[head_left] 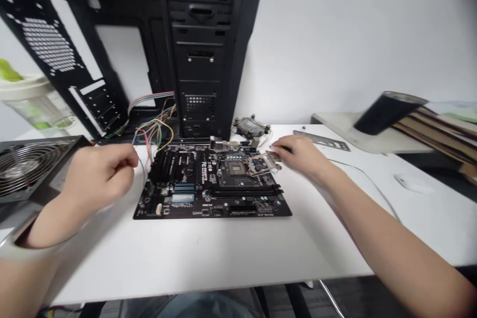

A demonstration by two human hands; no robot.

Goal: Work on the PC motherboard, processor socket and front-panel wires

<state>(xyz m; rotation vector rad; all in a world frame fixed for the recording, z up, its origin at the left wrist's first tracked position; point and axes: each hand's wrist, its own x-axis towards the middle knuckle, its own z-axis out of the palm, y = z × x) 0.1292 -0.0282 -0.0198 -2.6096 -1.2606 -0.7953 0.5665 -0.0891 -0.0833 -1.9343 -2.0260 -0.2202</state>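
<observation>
A black motherboard (212,184) lies flat on the white desk (208,243), between my hands. Its hinged metal CPU socket load plate (263,163) stands raised over the bare socket. My right hand (300,155) sits just right of that plate, its fingers curled around a small dark object (286,149), partly hidden. My left hand (102,174) hovers off the board's left edge with its fingers curled. A thin wire (141,169) runs close to its fingertips, though I cannot tell whether it is pinched.
A black computer case (201,44) stands behind the board, with a bundle of coloured wires (156,129). A power supply (33,169) sits at left. A CPU cooler (249,127), metal I/O shield (322,140) and white mouse (412,184) lie on the desk.
</observation>
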